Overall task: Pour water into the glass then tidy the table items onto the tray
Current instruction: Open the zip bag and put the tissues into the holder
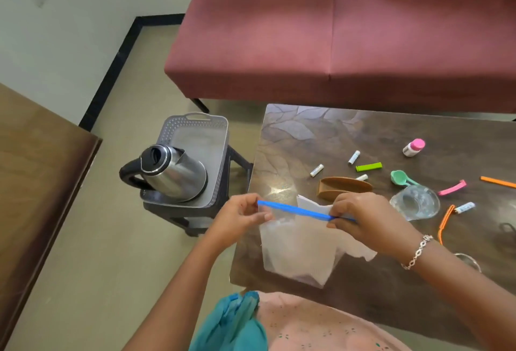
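Left hand (245, 215) and right hand (360, 218) each pinch an end of a blue sealing clip (296, 210) across the mouth of a clear bag (296, 250) above the surface (363, 132). The glass (415, 206) stands just right of the right hand among scattered clips and batteries. The kettle (170, 173) sits in the grey tray (195, 124) on a stool left of the surface.

Open tabletop (321, 130) at the far left corner; rightward, batteries (354, 157), clips (368, 166), spoon (400, 177) and glass (416, 202) crowd the way. On the tray (195, 127), the kettle (173, 173) blocks the near half.
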Motion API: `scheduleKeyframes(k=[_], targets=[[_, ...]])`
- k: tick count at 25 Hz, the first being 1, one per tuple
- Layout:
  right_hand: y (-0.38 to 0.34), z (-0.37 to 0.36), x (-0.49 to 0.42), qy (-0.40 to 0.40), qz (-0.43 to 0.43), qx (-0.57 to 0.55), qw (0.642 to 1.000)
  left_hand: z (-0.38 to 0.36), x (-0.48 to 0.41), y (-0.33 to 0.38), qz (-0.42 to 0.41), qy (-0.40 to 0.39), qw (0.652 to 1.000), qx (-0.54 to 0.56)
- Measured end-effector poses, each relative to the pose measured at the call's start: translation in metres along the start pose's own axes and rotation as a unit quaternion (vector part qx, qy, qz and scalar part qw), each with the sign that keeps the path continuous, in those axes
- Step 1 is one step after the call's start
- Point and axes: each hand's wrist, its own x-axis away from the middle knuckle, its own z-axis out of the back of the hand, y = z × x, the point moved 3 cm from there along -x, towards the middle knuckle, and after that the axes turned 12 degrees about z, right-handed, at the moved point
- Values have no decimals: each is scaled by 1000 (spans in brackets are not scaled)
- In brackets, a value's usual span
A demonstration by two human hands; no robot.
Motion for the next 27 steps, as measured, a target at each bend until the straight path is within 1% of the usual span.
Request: scheduleKeyframes(k=[1, 3, 6, 10, 13, 15, 16, 17, 18, 19, 21, 23, 25, 26, 27], targets=[[4, -13, -4, -32, -17, -5, 999, -2, -2, -11, 20, -10, 1000, -12], [14, -37, -15, -83, -48, 0, 995, -5, -14, -30, 53, 8, 998, -38], [31, -65, -26, -110, -90, 27, 989, -10, -37, -50, 95, 42, 992, -78], [43, -70, -26, -90, -122, 72, 986, -10, -76, -70, 136, 72, 980, -128], [47, -65, -20, -63, -123, 73, 988, -5, -99, -72, 169, 104, 967, -162], [47, -59, -18, -45, -114, 69, 990, -3, -105, -65, 187, 117, 952, -212], [48, -56, -19, -37, -111, 62, 991, -4, -106, -56, 175, 123, 946, -245], [48, -52, -19, -33, -107, 54, 992, -6, -106, -45, 142, 126, 944, -270], [47, -47, -21, -36, -101, 52, 993, -9, -104, -32, 105, 115, 948, -276], [45, -41, -23, -45, -92, 52, 993, -14, -100, -17, 66, 87, 958, -265], [36, -26, -28, -69, -64, 50, 994, -24, -86, 14, 8, -20, 976, -215], [24, -7, -33, -71, -35, -3, 997, -32, -71, 39, -9, -152, 975, -160], [14, 22, -34, -40, -32, -95, 994, -33, -59, 58, 1, -258, 961, -97], [11, 36, -34, -13, -36, -142, 989, -32, -55, 64, 14, -280, 957, -74], [12, 50, -35, 15, -42, -178, 983, -29, -54, 67, 24, -280, 958, -57]])
